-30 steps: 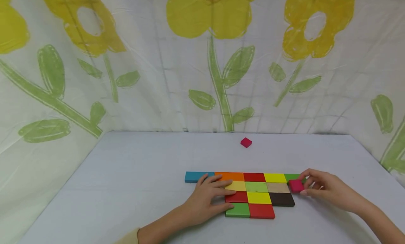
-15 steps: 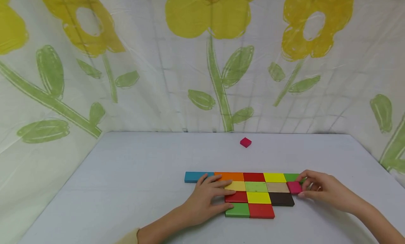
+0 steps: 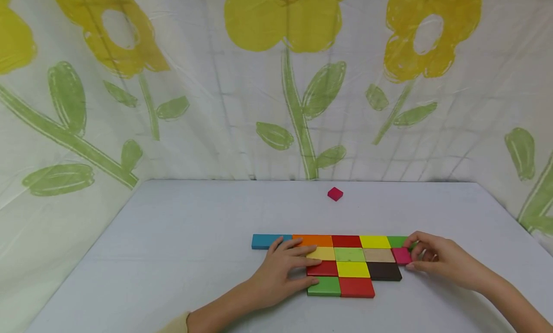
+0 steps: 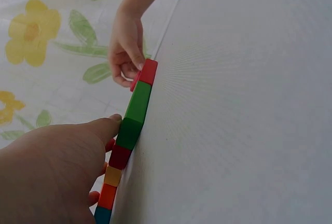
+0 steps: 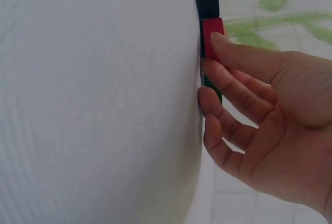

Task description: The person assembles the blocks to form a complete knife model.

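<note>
Flat coloured blocks lie edge to edge in rows on the white table. My left hand (image 3: 282, 275) rests over their left side with spread fingers, its thumb at the near green block (image 3: 324, 287). My right hand (image 3: 445, 258) pinches a small pink block (image 3: 402, 256) at the right end of the second row. That block sits against the beige block (image 3: 379, 255), below the far green block (image 3: 396, 241) and above the dark brown block (image 3: 384, 271). In the right wrist view, thumb and forefinger are at the pink block (image 5: 212, 29), the other fingers loosely bent.
A second pink block (image 3: 335, 194) lies apart near the back of the table (image 3: 194, 213). The blue block (image 3: 271, 241) juts out at the left of the far row. A flower-patterned curtain (image 3: 207, 131) stands behind the table.
My right hand has moved the pink block slightly left and down, from overlapping the row's end to lying against the beige block. My left hand has stayed in place.
</note>
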The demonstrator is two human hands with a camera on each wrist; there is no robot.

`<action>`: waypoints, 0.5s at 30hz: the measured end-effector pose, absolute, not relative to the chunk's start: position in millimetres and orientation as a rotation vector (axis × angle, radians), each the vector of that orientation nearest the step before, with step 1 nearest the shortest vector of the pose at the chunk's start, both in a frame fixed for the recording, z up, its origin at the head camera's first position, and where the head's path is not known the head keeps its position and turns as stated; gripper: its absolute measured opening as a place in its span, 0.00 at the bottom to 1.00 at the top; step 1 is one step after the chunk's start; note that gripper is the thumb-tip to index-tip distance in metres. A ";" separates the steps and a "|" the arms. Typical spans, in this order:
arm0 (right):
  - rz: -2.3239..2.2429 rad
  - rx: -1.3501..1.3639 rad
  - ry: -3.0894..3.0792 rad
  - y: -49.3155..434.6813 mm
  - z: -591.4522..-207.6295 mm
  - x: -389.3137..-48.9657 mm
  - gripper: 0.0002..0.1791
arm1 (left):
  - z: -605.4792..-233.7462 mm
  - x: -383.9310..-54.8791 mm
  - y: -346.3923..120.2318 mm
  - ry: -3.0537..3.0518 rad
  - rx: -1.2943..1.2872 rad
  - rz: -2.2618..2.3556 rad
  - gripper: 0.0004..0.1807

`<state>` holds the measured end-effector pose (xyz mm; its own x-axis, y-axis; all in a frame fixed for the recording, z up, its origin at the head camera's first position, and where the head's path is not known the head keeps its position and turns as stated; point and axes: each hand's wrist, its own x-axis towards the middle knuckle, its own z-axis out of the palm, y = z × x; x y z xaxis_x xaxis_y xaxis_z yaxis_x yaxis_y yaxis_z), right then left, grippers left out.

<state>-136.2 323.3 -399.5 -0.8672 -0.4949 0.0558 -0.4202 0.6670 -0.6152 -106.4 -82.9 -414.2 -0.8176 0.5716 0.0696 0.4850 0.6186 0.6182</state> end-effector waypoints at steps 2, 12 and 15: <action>-0.969 -0.742 2.751 323.0 -398.9 -136.5 0.17 | -414.8 -106.5 -83.0 2.704 0.887 0.975 0.24; -0.960 -0.724 2.761 322.1 -400.1 -136.6 0.17 | -415.6 -106.9 -82.8 2.704 0.883 0.977 0.24; -0.955 -0.703 2.757 321.9 -399.7 -136.7 0.17 | -415.2 -106.8 -82.7 2.704 0.883 0.977 0.24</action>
